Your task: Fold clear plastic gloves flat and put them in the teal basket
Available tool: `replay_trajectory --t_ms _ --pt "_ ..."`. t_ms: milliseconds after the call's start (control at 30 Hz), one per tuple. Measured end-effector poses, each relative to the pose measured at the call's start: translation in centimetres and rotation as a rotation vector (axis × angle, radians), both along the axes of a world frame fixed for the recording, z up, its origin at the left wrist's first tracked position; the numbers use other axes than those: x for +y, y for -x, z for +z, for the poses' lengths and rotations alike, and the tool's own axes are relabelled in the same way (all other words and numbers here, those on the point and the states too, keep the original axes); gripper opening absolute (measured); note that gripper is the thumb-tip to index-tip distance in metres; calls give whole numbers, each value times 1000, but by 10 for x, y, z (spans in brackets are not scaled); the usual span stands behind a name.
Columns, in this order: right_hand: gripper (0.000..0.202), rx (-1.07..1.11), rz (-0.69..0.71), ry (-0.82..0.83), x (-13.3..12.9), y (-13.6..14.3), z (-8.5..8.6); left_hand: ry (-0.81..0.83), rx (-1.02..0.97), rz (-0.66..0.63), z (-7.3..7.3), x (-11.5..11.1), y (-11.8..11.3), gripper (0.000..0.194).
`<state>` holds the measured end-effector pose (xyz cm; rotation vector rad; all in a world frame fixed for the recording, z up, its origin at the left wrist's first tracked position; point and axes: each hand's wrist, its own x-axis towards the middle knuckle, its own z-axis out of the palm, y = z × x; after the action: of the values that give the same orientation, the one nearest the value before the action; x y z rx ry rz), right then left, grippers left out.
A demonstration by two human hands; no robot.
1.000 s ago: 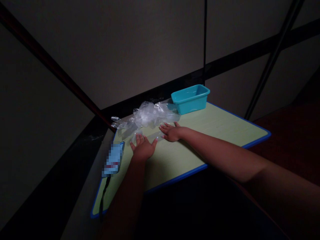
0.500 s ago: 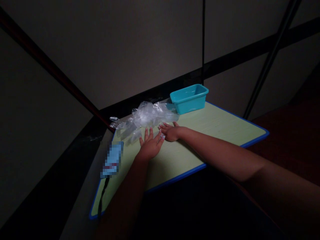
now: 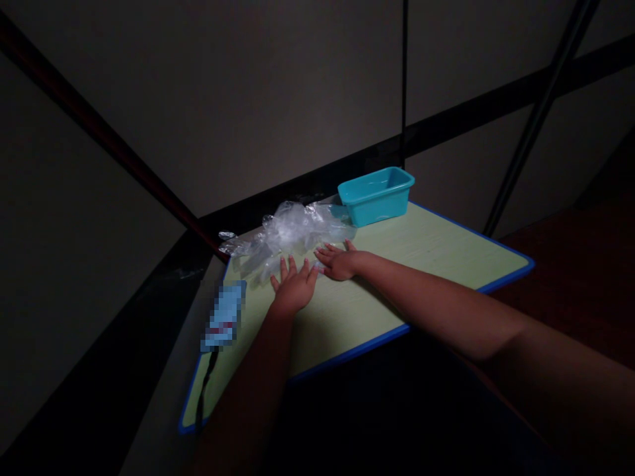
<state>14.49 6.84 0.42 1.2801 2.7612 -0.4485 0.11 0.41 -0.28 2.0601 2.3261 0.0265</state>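
Note:
My left hand (image 3: 294, 288) is spread, palm down, over the pale green tabletop (image 3: 431, 248), just in front of a crumpled heap of clear plastic bags (image 3: 292, 228). To its right, my right hand (image 3: 340, 262) lies with fingers apart at the near right edge of the same plastic. The two hands are close together, and neither grips anything. The fingertips reach the front of the plastic; whether they press on it I cannot tell.
A turquoise plastic basket (image 3: 380, 206) stands at the back of the table, right of the plastic. At the left edge is a blurred light blue object (image 3: 225, 316) with a black strap (image 3: 204, 390). A blue rim borders the table, and a panelled wall (image 3: 297, 92) rises behind it.
My left hand has shifted slightly left and away from my right hand. The right hand, the plastic and the basket look the same.

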Motion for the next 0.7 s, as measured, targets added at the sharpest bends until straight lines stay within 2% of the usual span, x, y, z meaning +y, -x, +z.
replay_trajectory --t_ms 400,600,700 --pt "62 -29 7 -8 0 0 0 37 51 147 -4 -1 13 84" --pt "62 -10 5 9 -1 0 2 54 63 172 -2 -1 16 81" --pt "62 -22 5 5 -2 0 2 16 57 121 0 -3 13 72"
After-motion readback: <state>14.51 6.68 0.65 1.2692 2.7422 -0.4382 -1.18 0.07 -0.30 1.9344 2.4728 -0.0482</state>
